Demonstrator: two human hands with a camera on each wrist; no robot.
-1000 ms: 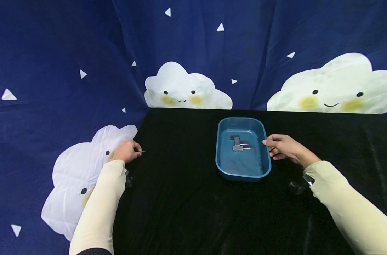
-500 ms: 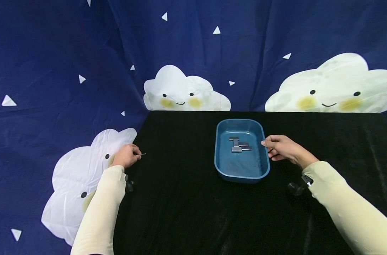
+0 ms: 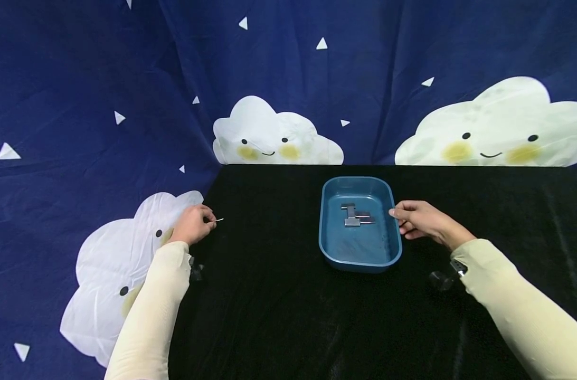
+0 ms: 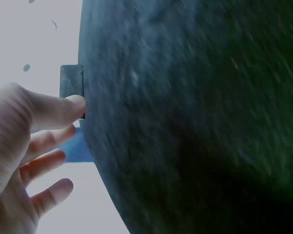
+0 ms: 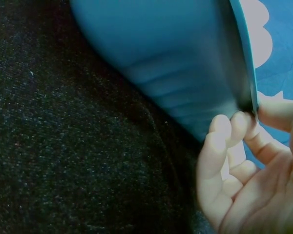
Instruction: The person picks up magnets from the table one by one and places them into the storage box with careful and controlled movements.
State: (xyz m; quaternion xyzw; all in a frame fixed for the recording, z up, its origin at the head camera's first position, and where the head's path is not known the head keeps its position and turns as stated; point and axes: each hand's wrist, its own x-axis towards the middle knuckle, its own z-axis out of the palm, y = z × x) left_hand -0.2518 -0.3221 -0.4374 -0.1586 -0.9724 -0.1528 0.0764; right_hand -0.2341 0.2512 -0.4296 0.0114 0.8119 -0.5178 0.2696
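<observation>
My left hand (image 3: 192, 224) is above the left edge of the dark table and pinches a small flat rectangular metal piece (image 4: 71, 80). In the head view that piece shows only as a thin sliver past the fingertips. The other left fingers are spread apart and touch nothing visible. My right hand (image 3: 426, 224) pinches the right rim of a blue plastic basin (image 3: 359, 253), its fingers against the outer wall (image 5: 185, 73). Inside the basin lie several small grey metal blocks (image 3: 352, 222), grouped and partly overlapping.
A black cloth covers the table (image 3: 269, 306). Behind it and to the left hangs a dark blue curtain (image 3: 278, 58) with white triangles and smiling clouds. Each wrist carries a small dark camera device.
My left hand has moved slightly up and to the right, and the metal piece in it now tilts upward. The right hand and the basin stay in place.
</observation>
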